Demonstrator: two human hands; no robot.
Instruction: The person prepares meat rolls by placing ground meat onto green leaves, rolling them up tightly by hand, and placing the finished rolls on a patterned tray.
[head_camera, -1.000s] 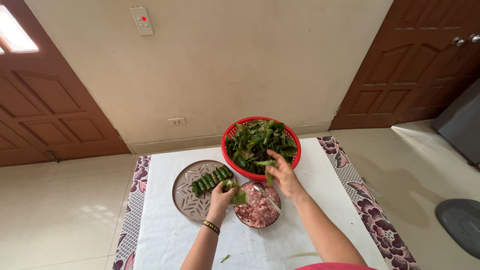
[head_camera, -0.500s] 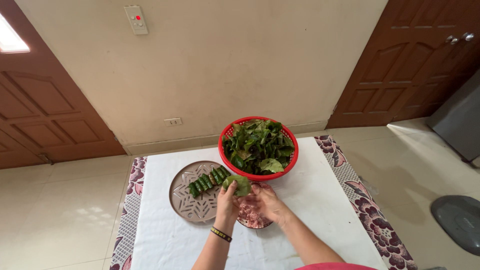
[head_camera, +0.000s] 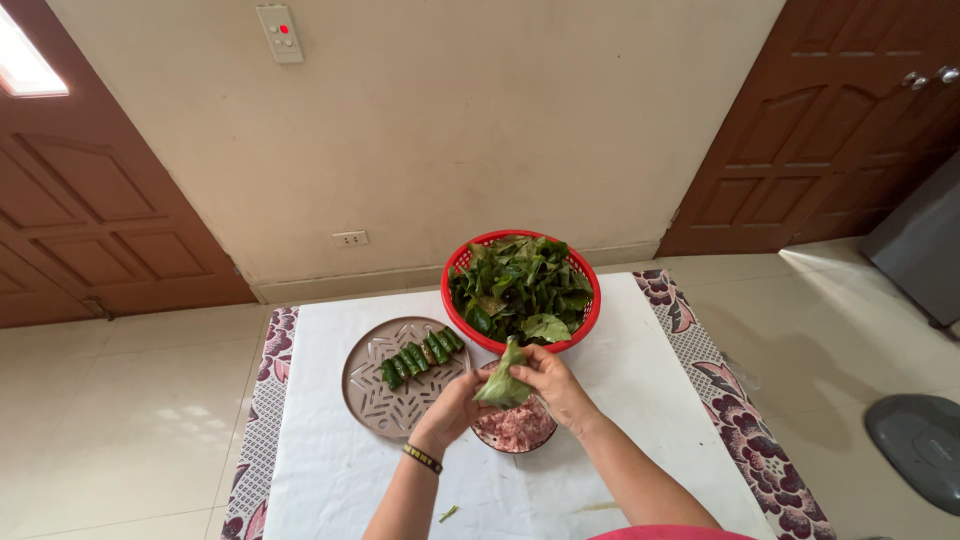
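Leaf (head_camera: 503, 385) is the thing in hand: 1 pale green leaf held up between both hands, just above the bowl of minced meat (head_camera: 513, 427) at the near middle of the white cloth (head_camera: 330, 470). The left hand (head_camera: 452, 408) supports it from the left and below, fingers curled under it; the right hand (head_camera: 553, 385) pinches its right edge between thumb and fingers. Both hands are pressed onto the leaf, not spread.

Judging by what lies about, the work looks part done. About 6 green rolls (head_camera: 422, 357) sit side by side in a slanted row on the far part of the round brown tray (head_camera: 372, 410), left of the bowl, and much of the tray is bare. The red basket (head_camera: 521, 292), on the far side of the bowl, is heaped with loose leaves, and the bowl holds plenty of pink meat. Whether any meat lies on the held leaf cannot be told.

The leaf's long axis runs roughly near to far, leaning a little: its narrow tip points far, toward the basket, and the broad, cupped end hangs down toward the bowl.
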